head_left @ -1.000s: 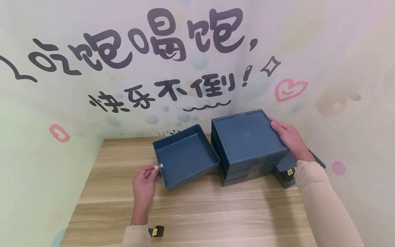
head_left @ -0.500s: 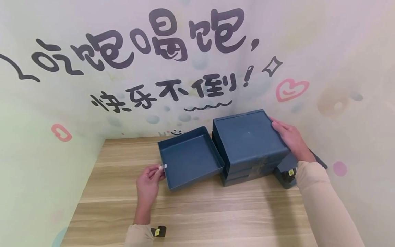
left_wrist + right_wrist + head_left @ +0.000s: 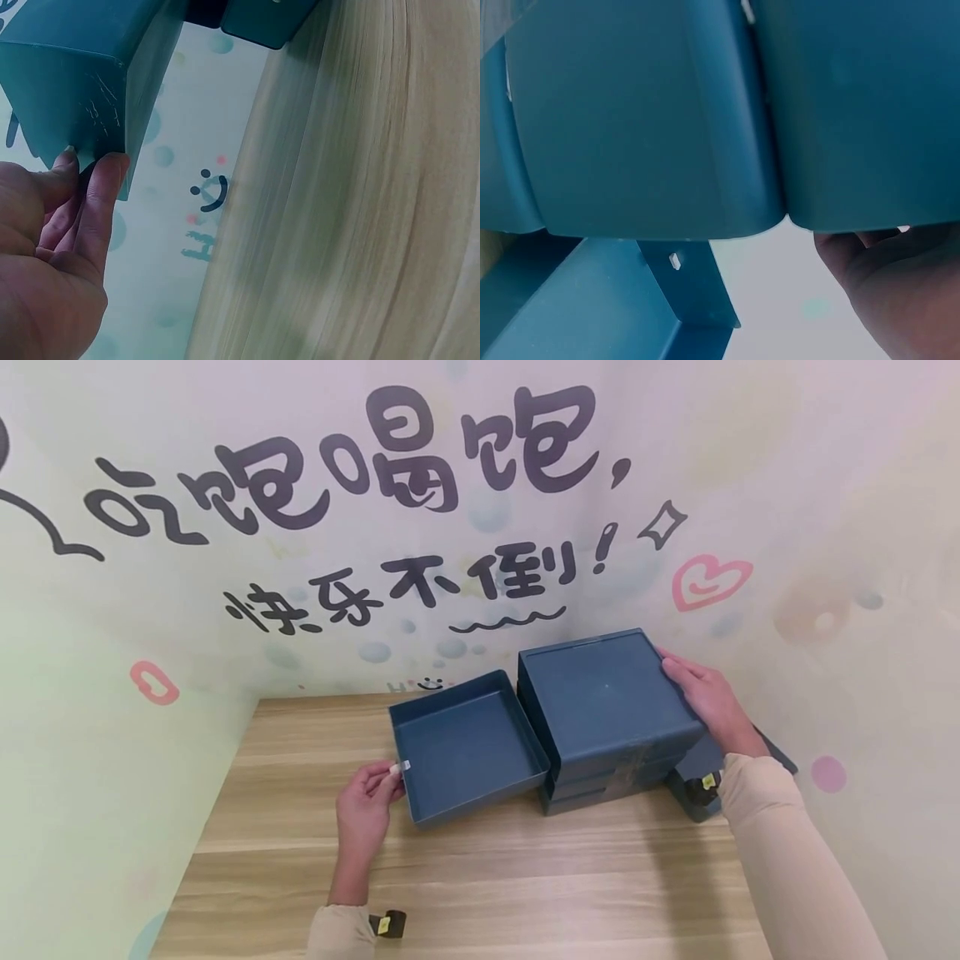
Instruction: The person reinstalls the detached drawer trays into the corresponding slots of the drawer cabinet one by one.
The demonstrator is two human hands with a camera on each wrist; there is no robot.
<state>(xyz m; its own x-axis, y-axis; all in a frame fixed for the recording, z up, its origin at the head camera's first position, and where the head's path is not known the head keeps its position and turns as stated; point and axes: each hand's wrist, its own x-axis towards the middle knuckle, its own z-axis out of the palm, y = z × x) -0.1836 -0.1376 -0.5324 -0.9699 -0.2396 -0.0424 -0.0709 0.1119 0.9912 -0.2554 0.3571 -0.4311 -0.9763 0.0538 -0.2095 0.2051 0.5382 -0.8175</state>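
Note:
A shallow blue drawer (image 3: 472, 756), with nothing in it, is held tilted above the table by my left hand (image 3: 363, 810). Thumb and fingers pinch its left wall beside a small white label (image 3: 406, 766); the left wrist view shows that grip on the drawer's scratched outer face (image 3: 90, 97). Its right end meets the open left side of a stacked blue drawer unit (image 3: 607, 693); how far it reaches inside is hidden. My right hand (image 3: 708, 697) grips the unit's right upper edge, thumb on top, other fingers mostly hidden behind.
Another blue piece (image 3: 697, 760), drawer-like, juts out right of the unit, partly behind the right forearm. The wood-grain table (image 3: 480, 885) meets printed walls at the back and sides. Clear tape (image 3: 626, 777) crosses the unit's near side.
My left hand has brought the drawer slightly to the right, against the unit, and levelled it a little. The right hand keeps its hold on the unit.

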